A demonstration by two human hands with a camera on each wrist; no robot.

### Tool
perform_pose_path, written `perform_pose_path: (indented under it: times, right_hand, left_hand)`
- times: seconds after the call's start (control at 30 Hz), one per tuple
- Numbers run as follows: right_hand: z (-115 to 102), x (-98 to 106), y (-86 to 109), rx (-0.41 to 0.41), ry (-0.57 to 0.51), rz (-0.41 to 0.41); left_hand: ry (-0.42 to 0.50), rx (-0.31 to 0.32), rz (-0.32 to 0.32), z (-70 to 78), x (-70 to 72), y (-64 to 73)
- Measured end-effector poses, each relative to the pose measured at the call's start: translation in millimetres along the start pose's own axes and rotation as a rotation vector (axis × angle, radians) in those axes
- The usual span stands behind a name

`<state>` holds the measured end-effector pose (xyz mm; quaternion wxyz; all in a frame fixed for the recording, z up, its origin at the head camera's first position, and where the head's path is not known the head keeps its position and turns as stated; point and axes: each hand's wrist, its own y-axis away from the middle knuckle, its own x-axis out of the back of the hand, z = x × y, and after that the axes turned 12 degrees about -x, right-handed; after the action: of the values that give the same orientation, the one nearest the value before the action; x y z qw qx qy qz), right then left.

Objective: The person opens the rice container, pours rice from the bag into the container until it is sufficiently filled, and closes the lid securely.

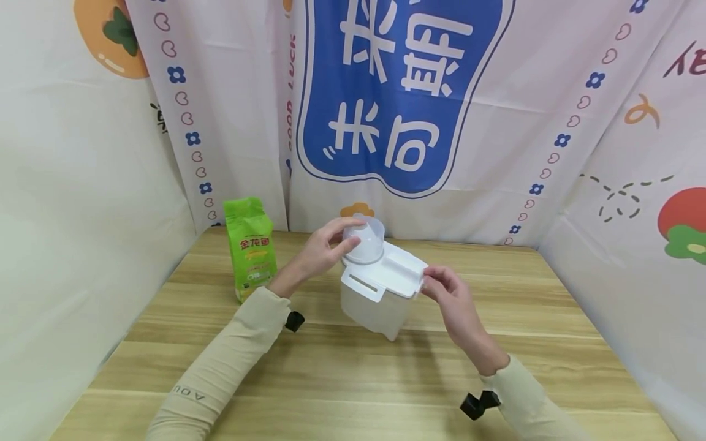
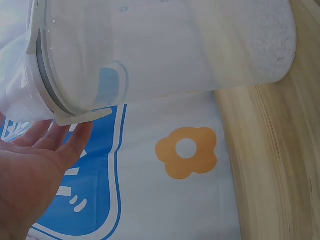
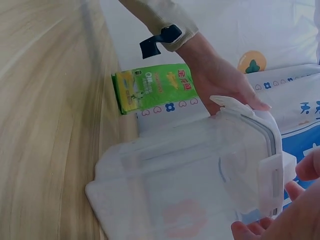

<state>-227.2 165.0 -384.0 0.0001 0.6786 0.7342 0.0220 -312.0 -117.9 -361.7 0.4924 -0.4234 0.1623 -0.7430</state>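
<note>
A clear plastic storage container with a white lid stands on the table in front of me. An upturned clear measuring cup sits on the lid's far left part. My left hand holds this cup, thumb and fingers spread around its side. At the lid's right end, my right hand pinches the edge between thumb and fingers. The lid's side clasp sticks outward. In the right wrist view, the container shows see-through walls, and the lid is on it.
A green packaged bag stands upright at the back left of the wooden table, beside my left forearm. Printed cloth hangs close behind the table's back edge and along both sides.
</note>
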Motion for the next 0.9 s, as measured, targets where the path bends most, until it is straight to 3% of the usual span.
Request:
perform_pose_path:
  times: [0.3,0.7,0.9]
  right_hand:
    - [3.1,-2.5,6.0,0.023,0.036,-0.015]
    - [8.0,-6.2,9.4,0.056,0.024,-0.013]
    - [9.6,-5.8,9.4,0.046,0.024,-0.008]
  left_hand:
    - [0.018,-0.001,0.049,-2.0,-0.3,-0.6]
    - [-0.07,0.017,0.088,-1.5,-1.4,1.6]
    - [-0.068,0.067,0.112,1.0,-7.1,3.5]
